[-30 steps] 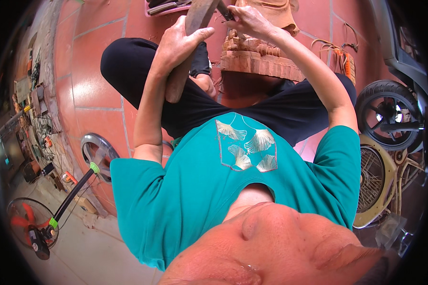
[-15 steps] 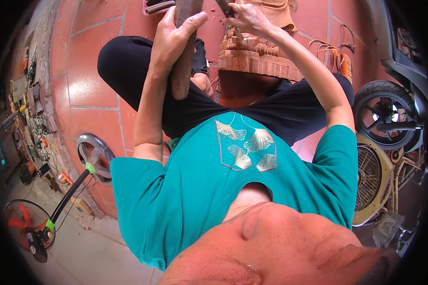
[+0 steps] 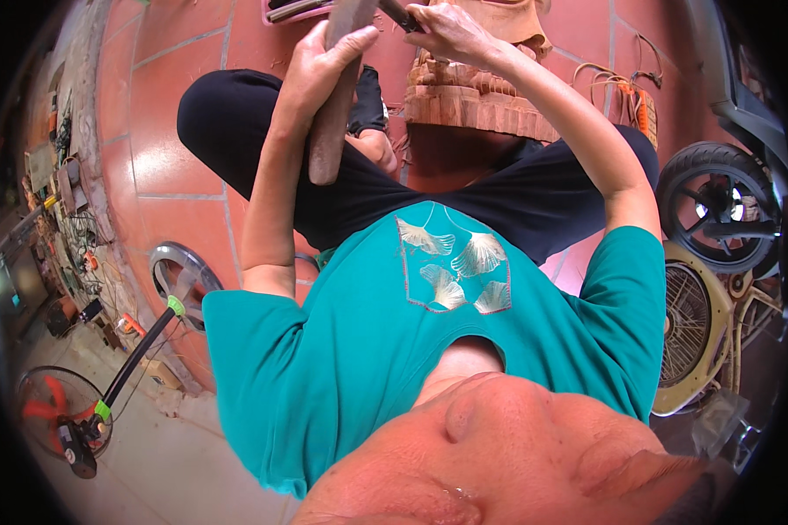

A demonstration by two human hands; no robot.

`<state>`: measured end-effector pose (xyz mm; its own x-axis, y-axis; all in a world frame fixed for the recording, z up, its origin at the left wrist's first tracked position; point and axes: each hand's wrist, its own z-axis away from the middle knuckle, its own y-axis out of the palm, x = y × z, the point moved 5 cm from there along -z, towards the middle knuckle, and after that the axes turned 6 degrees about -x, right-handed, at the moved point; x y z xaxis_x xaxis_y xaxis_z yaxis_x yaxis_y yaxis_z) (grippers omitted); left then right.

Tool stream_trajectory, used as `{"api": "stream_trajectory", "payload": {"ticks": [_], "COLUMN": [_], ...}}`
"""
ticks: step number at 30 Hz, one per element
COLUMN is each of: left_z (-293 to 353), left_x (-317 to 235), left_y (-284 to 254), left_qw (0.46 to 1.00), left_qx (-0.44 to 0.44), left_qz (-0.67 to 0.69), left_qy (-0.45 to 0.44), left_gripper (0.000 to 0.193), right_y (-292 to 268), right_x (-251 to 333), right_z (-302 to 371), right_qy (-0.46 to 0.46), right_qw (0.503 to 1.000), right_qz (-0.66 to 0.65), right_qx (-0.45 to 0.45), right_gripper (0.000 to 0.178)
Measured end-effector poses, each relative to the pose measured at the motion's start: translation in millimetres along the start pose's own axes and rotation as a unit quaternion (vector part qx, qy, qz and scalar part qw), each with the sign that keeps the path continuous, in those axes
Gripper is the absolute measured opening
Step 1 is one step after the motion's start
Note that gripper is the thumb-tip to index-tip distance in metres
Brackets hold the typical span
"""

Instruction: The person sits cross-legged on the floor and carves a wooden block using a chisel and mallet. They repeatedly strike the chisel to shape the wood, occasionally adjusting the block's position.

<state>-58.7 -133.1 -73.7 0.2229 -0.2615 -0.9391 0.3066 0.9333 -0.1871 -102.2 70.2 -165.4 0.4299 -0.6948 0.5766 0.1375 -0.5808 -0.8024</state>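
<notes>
My left hand (image 3: pixel 324 68) is wrapped around a long, worn wooden mallet (image 3: pixel 331 140), thumb lying across it; the mallet's upper end runs out of view at the top. My right hand (image 3: pixel 449 33) closes on a dark-shafted chisel (image 3: pixel 397 13), which slants up and left close to the mallet. The fingers hide the chisel's lower part, and its tip cannot be seen. Under my right hand and wrist stands a reddish-brown carved wood block (image 3: pixel 473 101) with a notched lower edge. My right forearm hides part of it.
Between my crossed legs lies red tiled floor. A pink tray (image 3: pixel 291 12) with tools sits at the top edge. An orange object with a cord (image 3: pixel 636 114) and a motorbike wheel (image 3: pixel 716 208) are on the right; a standing fan (image 3: pixel 57 411) is at lower left.
The chisel leans further left, and its lower end, seen below my right hand before, is out of sight. My right hand has shifted slightly left. The mallet has barely moved.
</notes>
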Motion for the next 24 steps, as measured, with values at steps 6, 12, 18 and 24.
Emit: {"api": "stream_trajectory", "payload": {"ticks": [6, 12, 18, 24], "left_z": [1, 1, 2, 7], "left_x": [-3, 0, 1, -9], "left_y": [-2, -2, -6, -1], "left_qw": [0.996, 0.997, 0.996, 0.983], "left_qx": [-0.063, -0.042, -0.061, -0.089], "left_qz": [-0.062, -0.039, 0.016, -0.024], "left_qy": [0.025, 0.055, 0.055, 0.160], "left_gripper": [0.054, 0.056, 0.046, 0.046], "right_y": [-8, -35, -22, -13], "right_x": [1, -20, -2, 20], "right_z": [5, 10, 22, 35], "right_qy": [0.007, 0.063, 0.023, -0.006], "right_qw": [0.999, 0.997, 0.998, 0.999], "right_qz": [-0.047, -0.052, -0.065, -0.048], "right_qx": [-0.009, -0.012, -0.004, 0.020], "right_gripper": [0.021, 0.032, 0.033, 0.036]}}
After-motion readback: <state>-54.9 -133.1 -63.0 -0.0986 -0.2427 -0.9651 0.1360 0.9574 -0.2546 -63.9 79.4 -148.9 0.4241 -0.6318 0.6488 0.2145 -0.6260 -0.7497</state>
